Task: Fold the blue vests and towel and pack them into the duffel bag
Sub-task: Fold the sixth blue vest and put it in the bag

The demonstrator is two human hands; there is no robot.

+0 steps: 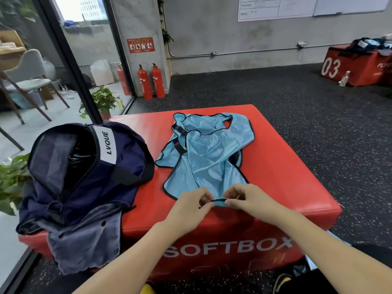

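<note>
A light blue mesh vest (206,149) with black trim lies crumpled on the red soft box (286,166). My left hand (191,205) and my right hand (246,198) both pinch its near hem, close together at the front edge. To the left stands the navy duffel bag (84,168), its top unzipped and gaping open. A grey-blue towel (84,240) hangs over the box's front left corner below the bag.
Potted plants (104,100) stand left of the box by a glass wall. Two red fire extinguishers (150,81) stand at a pillar behind. Another red box (356,66) with dark clothes on top sits far right, with a clear bottle beside it on the dark rubber floor.
</note>
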